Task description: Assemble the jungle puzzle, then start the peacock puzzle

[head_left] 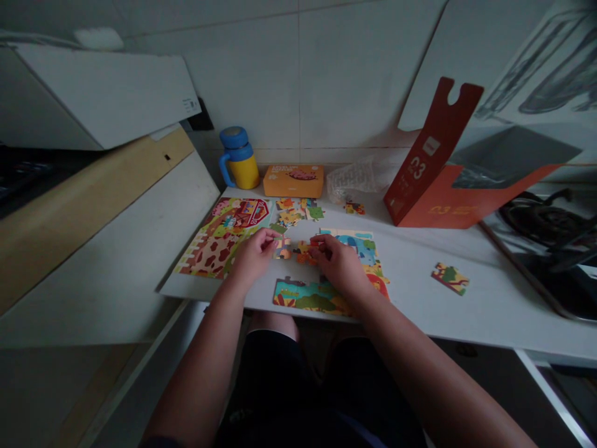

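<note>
My left hand point(254, 256) is closed in a pinch at the edge of a small jigsaw puzzle piece point(282, 250). Across a narrow gap, my right hand point(339, 260) has its fingers curled on another puzzle piece point(304, 252), orange and yellow; its fingertips are partly hidden. Around my right hand runs a partly joined puzzle, with a blue section point(366, 247) behind and a teal and green strip point(305, 295) in front. Loose puzzle pieces point(315, 212) lie behind my hands. To the left is a farm picture sheet point(219, 246) with cow spots.
An orange puzzle box point(293, 182) and a blue-and-yellow mug point(243, 163) stand by the wall, beside clear plastic wrap point(354, 178). On the right are an open red box point(433, 193), a loose piece point(450, 277) and a stove point(550, 249). A white board point(112, 249) stands left.
</note>
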The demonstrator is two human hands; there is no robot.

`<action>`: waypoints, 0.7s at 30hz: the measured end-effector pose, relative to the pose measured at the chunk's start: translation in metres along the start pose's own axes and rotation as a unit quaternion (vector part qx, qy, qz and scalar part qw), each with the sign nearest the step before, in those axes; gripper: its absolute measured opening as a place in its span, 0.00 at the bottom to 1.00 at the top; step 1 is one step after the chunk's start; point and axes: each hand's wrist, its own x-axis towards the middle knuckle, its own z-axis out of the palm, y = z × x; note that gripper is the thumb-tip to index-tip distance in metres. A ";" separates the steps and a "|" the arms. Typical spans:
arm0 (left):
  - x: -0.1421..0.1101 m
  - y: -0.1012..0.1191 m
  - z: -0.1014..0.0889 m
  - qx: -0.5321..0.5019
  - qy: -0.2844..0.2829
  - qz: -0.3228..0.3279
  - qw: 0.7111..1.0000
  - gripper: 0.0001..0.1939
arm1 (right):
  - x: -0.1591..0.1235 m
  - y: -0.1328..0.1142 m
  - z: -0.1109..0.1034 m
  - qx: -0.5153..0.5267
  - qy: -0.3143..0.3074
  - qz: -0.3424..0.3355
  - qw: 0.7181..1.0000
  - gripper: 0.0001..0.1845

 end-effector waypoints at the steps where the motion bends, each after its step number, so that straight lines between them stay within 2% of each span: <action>1: 0.000 -0.001 0.002 0.024 -0.004 0.008 1.000 0.08 | 0.000 0.000 0.000 -0.005 0.002 0.004 1.000 0.15; 9: -0.005 0.002 0.012 0.140 0.029 0.104 0.984 0.09 | -0.001 -0.002 0.001 -0.041 -0.010 0.003 0.999 0.14; 12: -0.007 0.006 0.013 0.180 0.009 0.143 0.973 0.14 | 0.002 -0.005 -0.001 -0.049 -0.010 0.010 0.999 0.13; 16: -0.007 0.007 0.015 0.201 -0.026 0.162 0.966 0.17 | 0.018 -0.013 -0.004 -0.088 -0.032 0.032 0.995 0.11; 21: -0.007 0.007 0.016 0.214 -0.010 0.160 0.964 0.16 | 0.038 -0.014 0.002 -0.121 -0.066 0.033 0.990 0.12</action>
